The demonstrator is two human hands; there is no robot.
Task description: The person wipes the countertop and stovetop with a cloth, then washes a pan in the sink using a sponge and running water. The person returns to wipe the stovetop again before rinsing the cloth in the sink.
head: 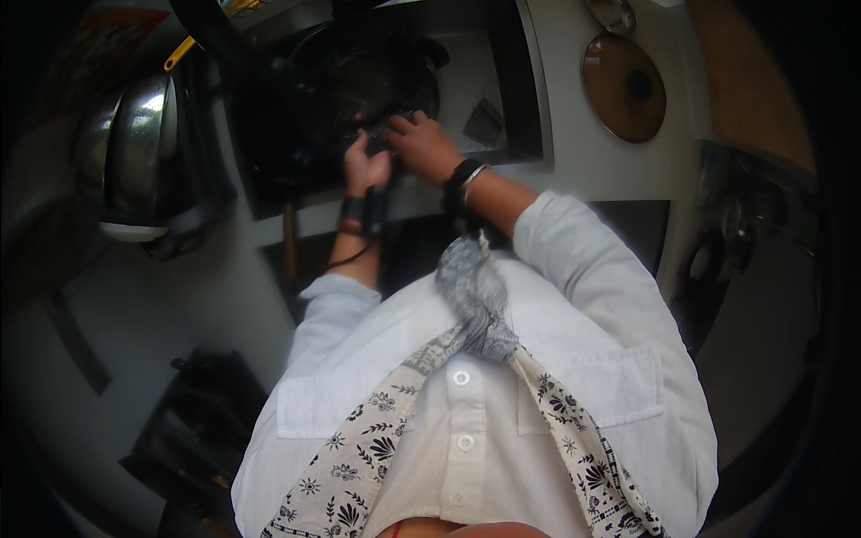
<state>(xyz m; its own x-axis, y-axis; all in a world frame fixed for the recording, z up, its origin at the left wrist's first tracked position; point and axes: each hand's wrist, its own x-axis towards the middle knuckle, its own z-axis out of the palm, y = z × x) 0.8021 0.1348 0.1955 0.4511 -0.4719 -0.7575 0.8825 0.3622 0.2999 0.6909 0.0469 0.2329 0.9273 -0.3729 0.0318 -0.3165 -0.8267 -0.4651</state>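
Observation:
Both my hands are close together over the near side of a sink [464,77]. My left hand [366,165] is turned partly palm up, thumb raised. My right hand [424,144] bends its fingers toward the left one. Something dark and blurred lies about the fingertips; whether either hand grips it I cannot tell. Beyond them a large black pan [363,74] sits in the sink, its inside dim. To the right of my right hand, a dark brown square pad [484,124] rests on the sink floor.
A round brown glass lid [624,87] lies on the counter [565,101] at right, near a smaller metal lid or dish [612,15]. Shiny metal bowls [141,141] stand at left. A yellow handle [179,54] and a long black handle [212,33] show at upper left.

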